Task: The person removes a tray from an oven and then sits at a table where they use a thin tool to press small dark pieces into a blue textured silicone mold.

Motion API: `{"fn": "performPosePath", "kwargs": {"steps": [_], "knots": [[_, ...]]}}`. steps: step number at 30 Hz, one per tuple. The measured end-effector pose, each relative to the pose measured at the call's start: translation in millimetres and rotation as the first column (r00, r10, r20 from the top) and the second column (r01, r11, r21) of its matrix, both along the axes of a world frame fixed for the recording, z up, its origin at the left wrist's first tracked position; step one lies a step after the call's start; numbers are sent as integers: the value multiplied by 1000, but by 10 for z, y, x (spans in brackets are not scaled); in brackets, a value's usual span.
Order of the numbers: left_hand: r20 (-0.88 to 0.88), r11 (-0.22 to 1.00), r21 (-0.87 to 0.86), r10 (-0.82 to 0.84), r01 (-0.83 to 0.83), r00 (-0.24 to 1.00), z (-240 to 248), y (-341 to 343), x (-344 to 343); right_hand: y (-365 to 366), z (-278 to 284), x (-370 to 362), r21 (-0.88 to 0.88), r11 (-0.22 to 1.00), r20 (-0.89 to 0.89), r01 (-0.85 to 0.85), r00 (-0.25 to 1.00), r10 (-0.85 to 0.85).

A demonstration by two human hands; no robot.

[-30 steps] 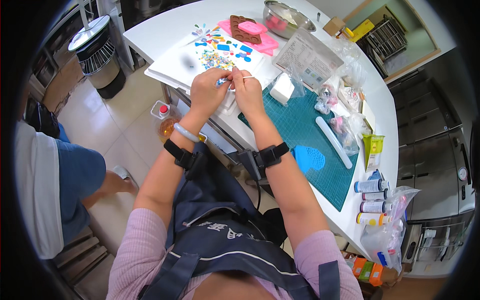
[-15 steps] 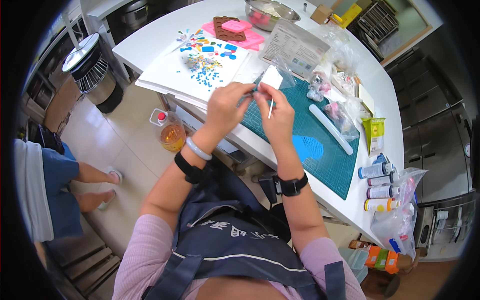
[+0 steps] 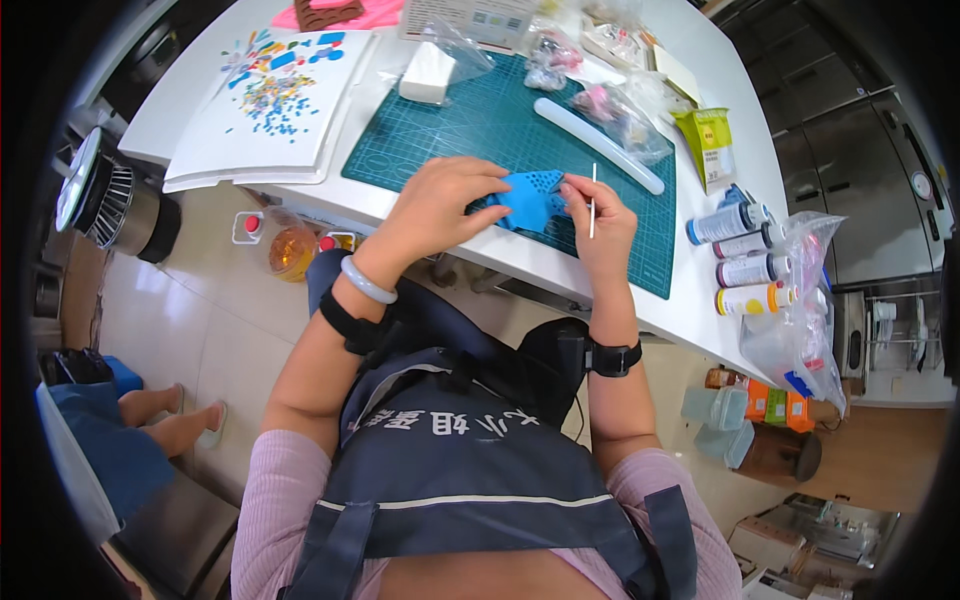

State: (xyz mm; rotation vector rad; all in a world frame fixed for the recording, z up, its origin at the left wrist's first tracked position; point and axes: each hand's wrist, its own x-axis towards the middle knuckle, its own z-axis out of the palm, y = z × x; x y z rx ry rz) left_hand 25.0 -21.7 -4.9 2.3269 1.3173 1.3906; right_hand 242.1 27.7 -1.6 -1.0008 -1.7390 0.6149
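A thin, soft blue sheet, punched with many small holes, is held up over the front edge of the green cutting mat. My left hand pinches its left side between thumb and fingers. At its right edge, the fingertips of my right hand grip the sheet. A slim white stick stands nearly upright in my right hand as well. Behind my hands, a white block sits in a clear plastic bag on the mat. A white rolling pin lies slantwise on the mat's right part.
Left on the table, a white board carries many small coloured pieces. Several colour bottles and a green pouch stand right, near plastic bags. An oil jug is on the floor; a person's legs show lower left.
My hands have moved from near the bagged white block to the blue sheet and lifted it off the mat. The stick stays in my right hand. The whole view has shifted.
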Motion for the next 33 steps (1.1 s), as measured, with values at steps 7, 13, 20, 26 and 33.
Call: {"fn": "performPosePath", "kwargs": {"steps": [7, 13, 20, 26, 33], "knots": [[-35, 1000, -5, -3, 2, 999, -20, -4, 25, -69, -21, 18, 160, 987, 109, -17, 994, -1], [-39, 1000, -2, -15, 15, 999, -11, -6, 15, -78, -10, 4, 167, 985, 142, -33, 990, 9], [-50, 1000, 7, -3, 3, 999, -21, -8, 19, -71, -31, -8, 191, 981, 175, -38, 984, 4], [-64, 1000, 6, 10, -10, 998, -16, -23, 13, -90, 15, -27, 174, 984, 229, -40, 973, -1], [-44, 1000, 11, 12, -12, 999, -31, -33, 19, -73, -16, -34, 255, 965, 278, -59, 961, -15]]}}
